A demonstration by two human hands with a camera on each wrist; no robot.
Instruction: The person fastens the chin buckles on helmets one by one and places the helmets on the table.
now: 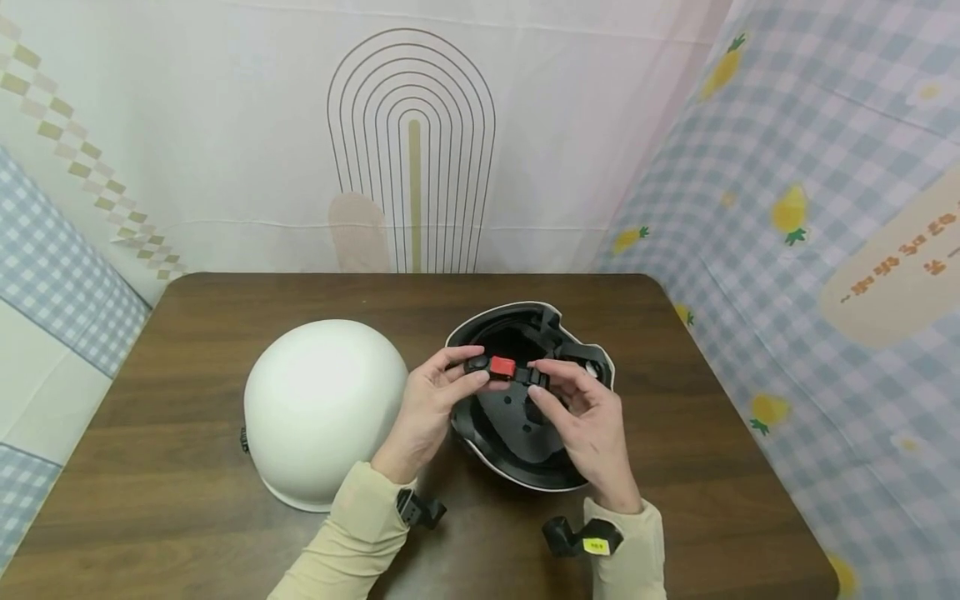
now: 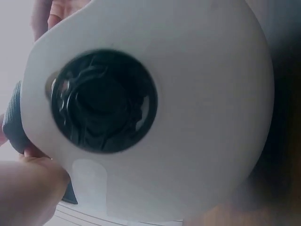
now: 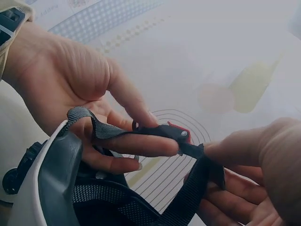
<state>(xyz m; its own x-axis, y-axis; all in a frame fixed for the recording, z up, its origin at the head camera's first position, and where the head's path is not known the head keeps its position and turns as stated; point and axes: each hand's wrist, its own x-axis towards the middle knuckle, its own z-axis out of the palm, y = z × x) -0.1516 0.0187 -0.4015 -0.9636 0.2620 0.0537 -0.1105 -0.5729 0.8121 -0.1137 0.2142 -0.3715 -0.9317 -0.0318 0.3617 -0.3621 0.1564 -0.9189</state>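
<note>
An upturned helmet [image 1: 498, 429] with a white rim and black padded inside lies beneath both hands. Its chin-strap buckle [image 1: 502, 367], black with a red part, is raised over the opening. My left hand [image 1: 425, 408] pinches the black end of the buckle between thumb and fingers. On the other side, my right hand [image 1: 588, 417] pinches the black strap [image 3: 181, 193] close beside the buckle. The two sides look joined in the right wrist view. A round black part [image 2: 103, 101] on the white shell fills much of the left wrist view.
A second white helmet [image 1: 322, 408] stands dome up on the brown wooden table [image 1: 180, 483], just left of my left forearm. Behind the table hangs a patterned white cloth [image 1: 255, 150], and a blue checked cloth [image 1: 847, 275] hangs along the right side.
</note>
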